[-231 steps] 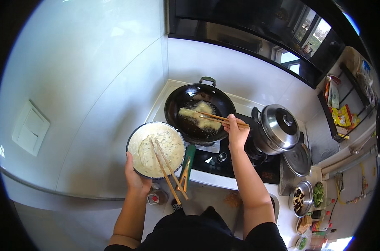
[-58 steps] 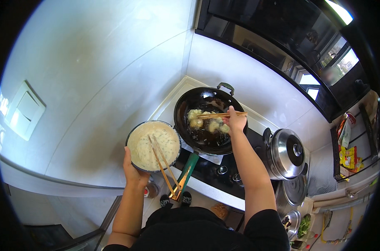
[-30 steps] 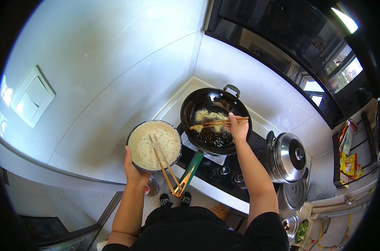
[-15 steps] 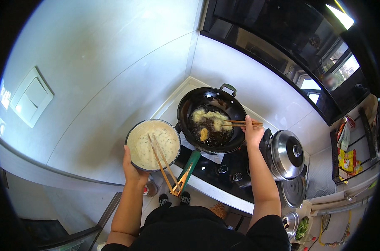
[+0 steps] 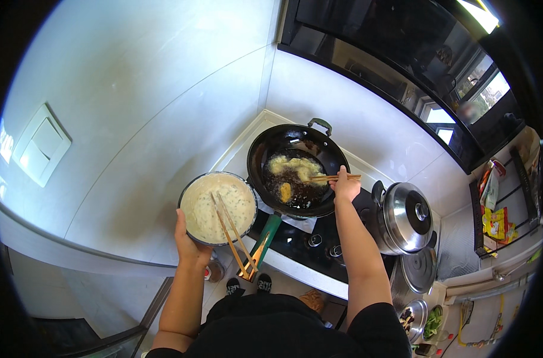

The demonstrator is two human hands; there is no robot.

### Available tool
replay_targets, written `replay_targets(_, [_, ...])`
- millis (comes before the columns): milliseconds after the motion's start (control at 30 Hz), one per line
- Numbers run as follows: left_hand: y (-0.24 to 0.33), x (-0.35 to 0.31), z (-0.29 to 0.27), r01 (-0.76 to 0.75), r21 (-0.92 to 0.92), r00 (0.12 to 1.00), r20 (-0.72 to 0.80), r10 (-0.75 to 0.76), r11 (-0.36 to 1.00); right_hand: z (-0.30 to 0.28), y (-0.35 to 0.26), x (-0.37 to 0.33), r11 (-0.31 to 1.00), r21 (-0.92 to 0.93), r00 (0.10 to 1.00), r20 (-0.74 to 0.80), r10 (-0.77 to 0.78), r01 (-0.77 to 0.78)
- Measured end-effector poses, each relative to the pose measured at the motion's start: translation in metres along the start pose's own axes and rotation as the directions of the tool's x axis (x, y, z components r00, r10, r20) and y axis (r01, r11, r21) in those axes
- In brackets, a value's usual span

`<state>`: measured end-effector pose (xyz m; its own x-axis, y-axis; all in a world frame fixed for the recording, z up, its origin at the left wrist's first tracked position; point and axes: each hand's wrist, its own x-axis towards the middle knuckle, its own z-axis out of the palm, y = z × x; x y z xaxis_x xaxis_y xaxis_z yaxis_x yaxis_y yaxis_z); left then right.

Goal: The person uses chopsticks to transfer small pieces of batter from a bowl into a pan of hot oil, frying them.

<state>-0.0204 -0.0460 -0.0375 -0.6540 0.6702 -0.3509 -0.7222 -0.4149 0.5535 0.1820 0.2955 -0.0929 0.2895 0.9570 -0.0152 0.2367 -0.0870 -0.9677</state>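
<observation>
My left hand [image 5: 189, 240] grips the rim and side of a dark-edged bowl [image 5: 186, 225] at the left of the wok. Pale batter [image 5: 208, 206] with small dark flecks fills it, and a pair of chopsticks [image 5: 231, 235] leans in the batter with the ends over the near rim. My right hand [image 5: 345, 186] is closed around another pair of chopsticks [image 5: 326, 178], whose tips reach into the black wok [image 5: 260, 140]. Pale battered pieces [image 5: 295, 165] lie in the bubbling oil there, and one browner piece [image 5: 285, 191] sits apart, nearer me. The wok's green handle [image 5: 272, 228] points toward me.
A lidded steel pot [image 5: 402, 218] stands right of the wok on the black stove [image 5: 292, 241]. Beyond it are a round grey lid [image 5: 419, 271], a steel bowl [image 5: 416, 316] and green vegetables [image 5: 432, 322]. A dark range hood [image 5: 379, 71] overhangs the back; a wall rack [image 5: 477, 224] holds packets.
My right hand has shifted a little left and lower, its chopstick tips nearer the wok's middle. The pale pieces in the oil have moved slightly. My left hand still holds the bowl in place.
</observation>
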Motion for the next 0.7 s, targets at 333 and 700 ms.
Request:
replay_targets(333, [0.000,0.001,-0.003,-0.006,0.008,1.000,-0.023,0.006,1.000,-0.031,-0.007,-0.051,0.358,0.048,0.309,0.410,-0.858,0.932])
replay_targets(700, [-0.003,0.010,-0.005,0.029,-0.002,0.999,0.015,-0.029,1.000,-0.066,-0.019,-0.036,0.520,0.164,0.423,0.405,-0.810,0.838])
